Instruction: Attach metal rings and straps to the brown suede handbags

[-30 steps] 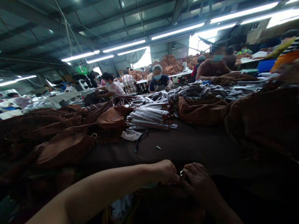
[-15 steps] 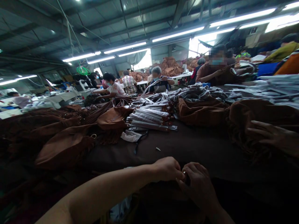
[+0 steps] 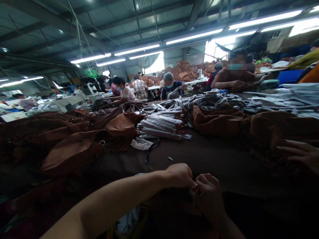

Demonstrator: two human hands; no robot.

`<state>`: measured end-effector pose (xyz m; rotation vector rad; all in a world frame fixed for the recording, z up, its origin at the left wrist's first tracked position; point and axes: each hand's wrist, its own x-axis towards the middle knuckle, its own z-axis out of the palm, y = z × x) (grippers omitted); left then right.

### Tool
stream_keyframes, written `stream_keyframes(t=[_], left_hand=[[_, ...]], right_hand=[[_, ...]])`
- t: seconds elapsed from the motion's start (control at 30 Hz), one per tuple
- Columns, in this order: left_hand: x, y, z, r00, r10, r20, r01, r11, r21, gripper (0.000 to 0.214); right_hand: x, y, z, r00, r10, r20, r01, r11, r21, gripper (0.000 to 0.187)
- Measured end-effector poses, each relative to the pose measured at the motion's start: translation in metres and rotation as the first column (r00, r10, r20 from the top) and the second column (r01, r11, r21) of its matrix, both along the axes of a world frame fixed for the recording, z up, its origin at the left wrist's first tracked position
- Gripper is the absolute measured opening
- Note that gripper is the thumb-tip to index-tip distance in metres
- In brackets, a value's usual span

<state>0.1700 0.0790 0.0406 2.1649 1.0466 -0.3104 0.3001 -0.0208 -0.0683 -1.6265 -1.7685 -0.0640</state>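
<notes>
My left hand and my right hand meet at the near edge of the dark table. Their fingertips pinch a small metal ring, mostly hidden by my fingers, on dark brown material in shadow below the edge. I cannot tell exactly what the ring is fixed to. Another person's hand rests on a brown fringed suede bag at the right, apart from my hands.
Brown suede bags lie to the left, and plastic-wrapped strap bundles lie ahead. Grey bundles are piled behind them. Several masked co-workers sit across the table, with brown piles beyond them.
The head view has tilted slightly. My hands stay together at the ring, and the other person's hand at the right has shifted across the suede bag.
</notes>
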Motion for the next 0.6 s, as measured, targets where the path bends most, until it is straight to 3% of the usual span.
stream_keyframes(t=[0.1,0.2,0.27,0.33,0.43,0.6], left_hand=[[0.005,0.008,0.003,0.998,-0.038,-0.058,0.03,0.991,-0.133,0.021],[0.013,0.015,0.003,0.987,-0.078,-0.14,0.029,0.946,-0.322,0.028],[0.017,0.017,0.003,0.983,-0.074,-0.169,0.009,0.935,-0.356,0.031],[0.015,0.014,0.002,0.991,-0.041,-0.129,-0.003,0.947,-0.322,0.027],[0.002,0.0,-0.002,0.998,0.036,0.049,-0.027,0.983,-0.181,0.02],[-0.031,-0.027,-0.014,0.954,-0.042,0.297,-0.006,0.987,0.159,0.026]], right_hand=[[-0.004,0.001,0.001,0.995,0.096,0.0,-0.096,0.995,-0.01,0.012],[-0.008,0.001,0.002,0.981,0.196,0.001,-0.196,0.981,-0.016,0.009],[-0.01,0.001,0.001,0.977,0.214,0.0,-0.214,0.977,-0.01,0.01],[-0.01,0.001,0.0,0.985,0.171,-0.013,-0.171,0.985,-0.001,0.011],[-0.007,0.001,-0.001,0.998,0.044,-0.048,-0.044,0.999,0.009,0.016],[-0.006,0.002,0.008,0.998,0.04,-0.058,-0.038,0.999,0.025,0.031]])
